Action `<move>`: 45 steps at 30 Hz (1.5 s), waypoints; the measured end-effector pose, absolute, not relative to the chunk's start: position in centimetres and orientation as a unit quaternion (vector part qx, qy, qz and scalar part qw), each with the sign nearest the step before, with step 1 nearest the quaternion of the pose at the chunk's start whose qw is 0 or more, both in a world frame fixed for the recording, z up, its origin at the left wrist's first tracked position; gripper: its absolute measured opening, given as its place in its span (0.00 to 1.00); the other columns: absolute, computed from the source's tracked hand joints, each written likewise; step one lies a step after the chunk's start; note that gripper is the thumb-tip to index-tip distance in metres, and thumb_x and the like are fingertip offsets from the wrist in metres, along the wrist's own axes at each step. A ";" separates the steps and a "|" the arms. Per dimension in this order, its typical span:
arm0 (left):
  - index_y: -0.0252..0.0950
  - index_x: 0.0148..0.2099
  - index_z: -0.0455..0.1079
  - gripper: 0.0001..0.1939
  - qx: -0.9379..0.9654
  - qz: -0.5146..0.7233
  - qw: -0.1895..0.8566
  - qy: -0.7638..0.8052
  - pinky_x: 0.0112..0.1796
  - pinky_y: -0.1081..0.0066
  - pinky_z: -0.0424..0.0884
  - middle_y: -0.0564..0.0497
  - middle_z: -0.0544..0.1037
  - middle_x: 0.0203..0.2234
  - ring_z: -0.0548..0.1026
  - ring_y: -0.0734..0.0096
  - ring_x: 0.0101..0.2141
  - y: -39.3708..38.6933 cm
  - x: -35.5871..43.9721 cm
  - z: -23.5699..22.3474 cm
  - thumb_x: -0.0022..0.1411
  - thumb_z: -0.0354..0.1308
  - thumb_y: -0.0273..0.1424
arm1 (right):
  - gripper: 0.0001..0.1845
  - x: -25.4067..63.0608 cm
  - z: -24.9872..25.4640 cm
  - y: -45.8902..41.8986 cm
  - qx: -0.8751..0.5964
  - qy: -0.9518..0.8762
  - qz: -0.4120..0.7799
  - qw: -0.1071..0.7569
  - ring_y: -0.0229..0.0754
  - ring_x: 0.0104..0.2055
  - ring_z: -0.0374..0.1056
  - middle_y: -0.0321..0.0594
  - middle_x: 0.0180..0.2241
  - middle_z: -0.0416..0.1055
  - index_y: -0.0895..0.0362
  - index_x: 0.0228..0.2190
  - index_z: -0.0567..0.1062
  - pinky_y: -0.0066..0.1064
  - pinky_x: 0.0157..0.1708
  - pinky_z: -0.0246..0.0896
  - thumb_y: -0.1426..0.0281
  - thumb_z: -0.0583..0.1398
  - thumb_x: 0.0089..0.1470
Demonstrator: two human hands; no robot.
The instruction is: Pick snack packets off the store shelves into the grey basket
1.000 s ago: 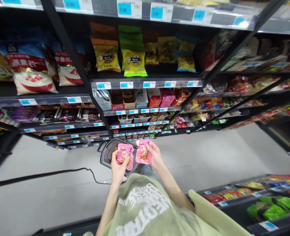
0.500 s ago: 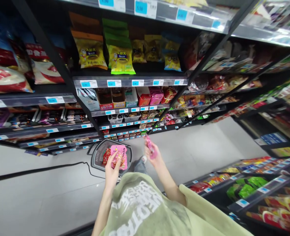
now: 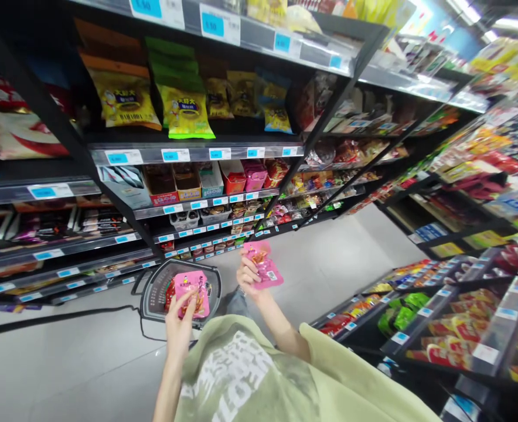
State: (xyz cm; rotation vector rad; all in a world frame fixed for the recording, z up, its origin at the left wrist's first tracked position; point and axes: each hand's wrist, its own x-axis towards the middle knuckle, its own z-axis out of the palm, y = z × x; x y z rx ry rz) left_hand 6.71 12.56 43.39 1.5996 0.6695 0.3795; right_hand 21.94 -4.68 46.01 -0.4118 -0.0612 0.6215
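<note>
My left hand is closed on a pink snack packet, its printed front facing up over the shopping basket. In my right hand is a second pink snack packet, gripped along its left side with a small printed label patch showing. The two packets are apart from each other. Below my left hand stands a grey shopping basket on the floor, with red packets inside. The held packet hides part of the basket's contents.
Shelves with price tags run across the front; yellow snack bags sit on one and small open boxes below. Lower shelves on the right hold green bags. A black cord or strap stretches left from the basket. Grey floor continues ahead.
My right hand has turned its packet from edge-on to broad side in view. The camera view has swung rightward. My left hand still holds its packet over the basket.
</note>
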 end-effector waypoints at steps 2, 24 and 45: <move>0.40 0.45 0.80 0.19 0.691 0.163 0.642 0.288 0.60 0.55 0.61 0.45 0.79 0.47 0.69 0.52 0.57 12.6 6.8 43.1 0.58 0.61 0.46 | 0.12 22.1 46.5 -4.4 -0.313 -0.034 0.290 0.904 0.28 0.11 0.40 0.20 0.15 0.51 0.52 0.34 0.68 0.21 0.12 0.41 0.61 0.65 0.54; 0.39 0.33 0.79 0.18 0.781 0.173 0.540 0.262 0.47 0.63 0.73 0.45 0.80 0.42 0.77 0.55 0.44 10.0 7.9 40.5 0.57 0.60 0.48 | 0.27 24.4 47.5 -7.5 -0.678 -0.300 0.468 0.481 0.43 0.31 0.75 0.41 0.34 0.78 0.60 0.43 0.79 0.33 0.33 0.73 0.52 0.68 0.48; 0.40 0.43 0.79 0.16 0.693 0.256 0.581 0.341 0.41 0.69 0.73 0.48 0.77 0.44 0.78 0.64 0.40 2.1 17.9 38.9 0.63 0.54 0.42 | 0.26 64.1 54.7 -9.7 -0.886 -0.439 -0.127 0.083 0.48 0.57 0.65 0.56 0.54 0.72 0.65 0.54 0.72 0.41 0.59 0.57 0.78 0.45 0.59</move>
